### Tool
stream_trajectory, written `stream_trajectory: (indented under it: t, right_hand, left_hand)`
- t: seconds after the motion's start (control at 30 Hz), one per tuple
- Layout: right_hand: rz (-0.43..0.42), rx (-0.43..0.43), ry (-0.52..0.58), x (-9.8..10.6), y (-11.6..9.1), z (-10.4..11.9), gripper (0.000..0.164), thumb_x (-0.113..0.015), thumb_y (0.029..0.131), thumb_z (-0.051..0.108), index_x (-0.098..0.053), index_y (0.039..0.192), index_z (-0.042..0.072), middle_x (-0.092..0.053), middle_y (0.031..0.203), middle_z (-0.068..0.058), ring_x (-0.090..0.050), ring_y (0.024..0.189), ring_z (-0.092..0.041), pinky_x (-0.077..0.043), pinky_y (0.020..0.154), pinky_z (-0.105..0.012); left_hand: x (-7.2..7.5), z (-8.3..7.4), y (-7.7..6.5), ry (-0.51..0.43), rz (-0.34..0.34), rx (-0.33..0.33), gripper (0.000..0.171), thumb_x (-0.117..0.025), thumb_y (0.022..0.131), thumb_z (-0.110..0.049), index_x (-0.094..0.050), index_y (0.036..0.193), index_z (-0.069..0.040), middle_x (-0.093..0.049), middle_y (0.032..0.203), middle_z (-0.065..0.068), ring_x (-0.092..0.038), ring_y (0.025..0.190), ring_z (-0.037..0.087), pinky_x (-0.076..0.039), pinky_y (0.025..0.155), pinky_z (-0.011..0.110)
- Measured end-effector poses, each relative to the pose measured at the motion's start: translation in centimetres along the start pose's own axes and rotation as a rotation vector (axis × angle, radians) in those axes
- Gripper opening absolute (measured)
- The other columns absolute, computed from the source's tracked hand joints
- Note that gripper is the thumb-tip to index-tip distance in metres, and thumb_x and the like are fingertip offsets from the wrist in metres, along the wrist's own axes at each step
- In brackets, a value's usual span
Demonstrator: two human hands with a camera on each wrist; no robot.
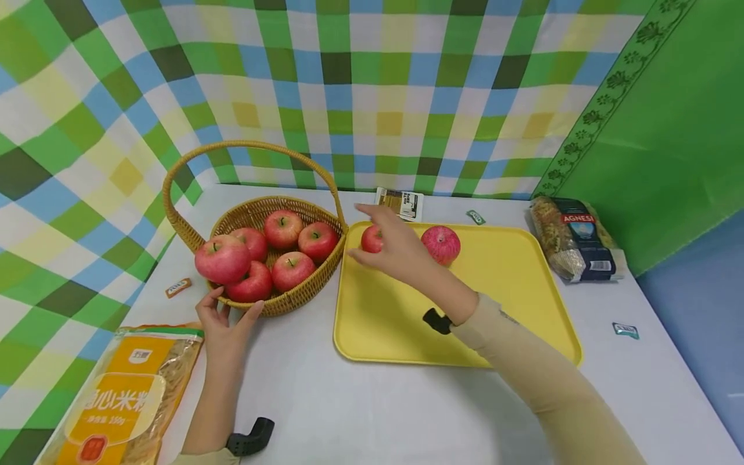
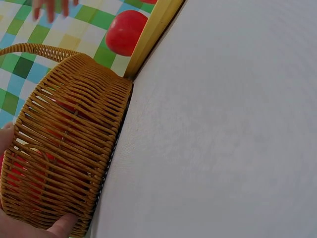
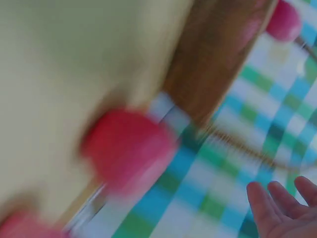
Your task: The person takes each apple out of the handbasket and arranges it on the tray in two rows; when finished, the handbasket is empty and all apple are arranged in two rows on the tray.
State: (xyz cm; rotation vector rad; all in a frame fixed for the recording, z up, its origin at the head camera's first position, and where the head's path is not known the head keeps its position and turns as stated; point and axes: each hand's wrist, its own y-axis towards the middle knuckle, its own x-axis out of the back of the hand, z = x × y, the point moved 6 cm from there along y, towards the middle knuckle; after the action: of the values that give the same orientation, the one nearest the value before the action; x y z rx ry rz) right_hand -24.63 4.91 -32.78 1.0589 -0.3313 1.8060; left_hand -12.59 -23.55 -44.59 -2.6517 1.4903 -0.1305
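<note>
Several red apples (image 1: 292, 271) fill a wicker basket (image 1: 302, 294) with a tall arched handle, the leftmost one resting high over the rim. My left hand (image 1: 223, 332) grips the basket's near side, its digits at the rim and low on the wicker wall (image 2: 74, 144). Reaching over the yellow tray (image 1: 395, 323), my right hand (image 1: 398, 248) has its thumb and fingers spread and holds nothing. It partly hides one apple (image 1: 372, 239) at the tray's back left corner. A second apple (image 1: 440, 245) lies right of it. The right wrist view shows an apple (image 3: 129, 151), blurred.
A noodle bag (image 1: 116, 400) lies at the front left, a pasta bag (image 1: 575, 239) right of the tray. Behind the tray is a small packet (image 1: 400, 203). Small wrapped sweets lie about, including an orange one (image 1: 178, 287) and a green one (image 1: 625, 330). Checkered cloth hangs behind.
</note>
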Motion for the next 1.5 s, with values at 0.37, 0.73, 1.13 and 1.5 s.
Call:
stream_trajectory:
  t: [0.37, 0.73, 1.13, 1.5]
  right_hand:
    - [0.231, 0.065, 0.109, -12.0, 7.4, 10.8, 0.089, -0.072, 0.079, 0.055, -0.034, 0.149, 0.016, -0.041, 0.146, 0.004, -0.039, 0.130, -0.008, -0.043, 0.099, -0.029]
    - [0.202, 0.014, 0.073, -15.8, 9.0, 11.8, 0.072, -0.076, 0.075, 0.052, -0.048, 0.135, 0.025, -0.050, 0.126, 0.014, -0.048, 0.108, 0.000, -0.045, 0.085, -0.015]
    - [0.042, 0.070, 0.270, -4.0, 3.0, 6.4, 0.080, -0.081, 0.074, 0.041, -0.042, 0.139, 0.015, -0.049, 0.132, 0.003, -0.052, 0.110, -0.009, -0.049, 0.088, -0.027]
    - [-0.189, -0.311, 0.191, 8.1, -7.7, -10.7, 0.084, -0.081, 0.078, 0.028, -0.031, 0.141, 0.004, -0.042, 0.134, -0.015, -0.048, 0.111, -0.030, -0.050, 0.084, -0.047]
  left_hand:
    - [0.2, -0.5, 0.0, -0.023, 0.005, -0.026, 0.071, -0.075, 0.085, -0.011, -0.025, 0.135, -0.022, -0.015, 0.153, -0.001, -0.017, 0.143, 0.028, -0.027, 0.113, 0.038]
    - [-0.4, -0.3, -0.1, -0.039, 0.037, -0.058, 0.072, -0.075, 0.084, -0.006, -0.025, 0.134, -0.019, -0.017, 0.150, -0.002, -0.020, 0.141, 0.027, -0.028, 0.112, 0.037]
    - [0.1, -0.2, 0.0, -0.007, 0.005, -0.010, 0.071, -0.077, 0.083, -0.013, -0.026, 0.132, -0.022, -0.015, 0.154, 0.000, -0.019, 0.142, 0.025, -0.027, 0.113, 0.038]
    - [0.2, -0.4, -0.3, 0.026, 0.008, 0.006, 0.072, -0.077, 0.083, -0.018, -0.025, 0.132, -0.023, -0.015, 0.154, -0.001, -0.018, 0.144, 0.025, -0.027, 0.113, 0.037]
